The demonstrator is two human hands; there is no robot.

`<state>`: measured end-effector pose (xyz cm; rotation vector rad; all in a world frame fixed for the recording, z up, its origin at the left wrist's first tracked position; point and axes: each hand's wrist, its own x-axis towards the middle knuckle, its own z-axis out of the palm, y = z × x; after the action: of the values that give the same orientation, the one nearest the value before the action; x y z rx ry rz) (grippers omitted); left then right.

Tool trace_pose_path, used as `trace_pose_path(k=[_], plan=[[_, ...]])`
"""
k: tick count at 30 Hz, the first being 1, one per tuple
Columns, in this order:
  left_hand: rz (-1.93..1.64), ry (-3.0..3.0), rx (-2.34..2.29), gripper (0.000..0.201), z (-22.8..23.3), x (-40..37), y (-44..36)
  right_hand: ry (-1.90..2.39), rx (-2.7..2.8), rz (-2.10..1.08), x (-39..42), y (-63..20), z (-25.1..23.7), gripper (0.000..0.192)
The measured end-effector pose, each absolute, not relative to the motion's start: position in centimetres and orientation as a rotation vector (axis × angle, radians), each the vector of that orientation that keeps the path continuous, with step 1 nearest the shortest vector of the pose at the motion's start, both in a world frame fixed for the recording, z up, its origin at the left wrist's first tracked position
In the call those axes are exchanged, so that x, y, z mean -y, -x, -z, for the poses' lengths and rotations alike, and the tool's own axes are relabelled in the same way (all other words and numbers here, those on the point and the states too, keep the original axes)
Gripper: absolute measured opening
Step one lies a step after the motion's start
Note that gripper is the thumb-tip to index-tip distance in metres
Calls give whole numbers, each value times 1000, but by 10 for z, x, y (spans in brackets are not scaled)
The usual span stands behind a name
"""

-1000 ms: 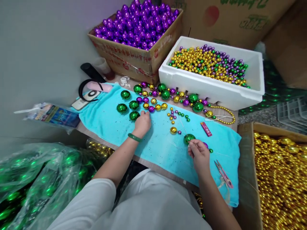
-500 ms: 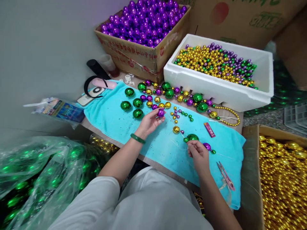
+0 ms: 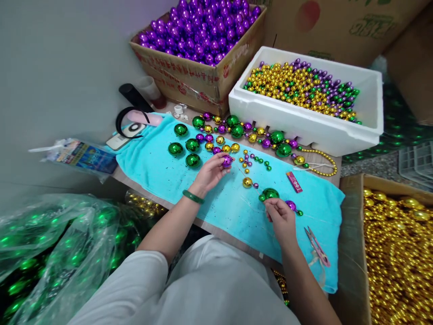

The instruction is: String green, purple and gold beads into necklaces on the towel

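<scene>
My left hand [image 3: 210,174] pinches a shiny purple bead [image 3: 226,161] between thumb and fingers above the turquoise towel [image 3: 230,221]. The fingers of my right hand [image 3: 280,214] are closed on a thin beading string, beside a small green bead [image 3: 262,197] and a large green bead [image 3: 270,194]. From there the fine line runs up and left toward the purple bead; whether its tip is inside the bead is too small to tell. A gold bead [image 3: 247,182] and a small purple bead [image 3: 255,185] lie near that line. Right of my right hand rests another purple bead [image 3: 291,205].
Large green beads [image 3: 192,160] and small loose beads lie on the towel. Pink snips [image 3: 317,247] sit at its right. Behind stand a carton of purple balls [image 3: 189,79] and a white foam box [image 3: 304,115]. A finished-looking bead strand [image 3: 277,136] lies before them.
The view has shifted slightly. My left hand still holds the purple bead, and the fine line between the hands looks fainter. Both hands have hardly moved.
</scene>
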<state>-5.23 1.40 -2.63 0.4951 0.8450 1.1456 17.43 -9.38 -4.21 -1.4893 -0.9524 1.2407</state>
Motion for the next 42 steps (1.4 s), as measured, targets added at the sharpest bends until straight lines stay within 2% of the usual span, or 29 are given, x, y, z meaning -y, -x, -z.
trace_pose_path(k=[12,20,29,36,42], plan=[[-1136,-687,-794,51,28,-8,48,1485,1002,-1243,92,-177,45,24],[-1117,-799,-791,40,30,-6,49,1496,1060,-1182,90,-185,48,21],[-1128,-842,-814,40,23,-4,49,1489,1092,-1162,89,-186,51,21],[-1077,-736,-800,38,24,0,47,1470,1038,-1285,89,-185,52,24],[-1174,-890,-863,39,26,0,47,1470,1068,-1234,89,-188,57,21]])
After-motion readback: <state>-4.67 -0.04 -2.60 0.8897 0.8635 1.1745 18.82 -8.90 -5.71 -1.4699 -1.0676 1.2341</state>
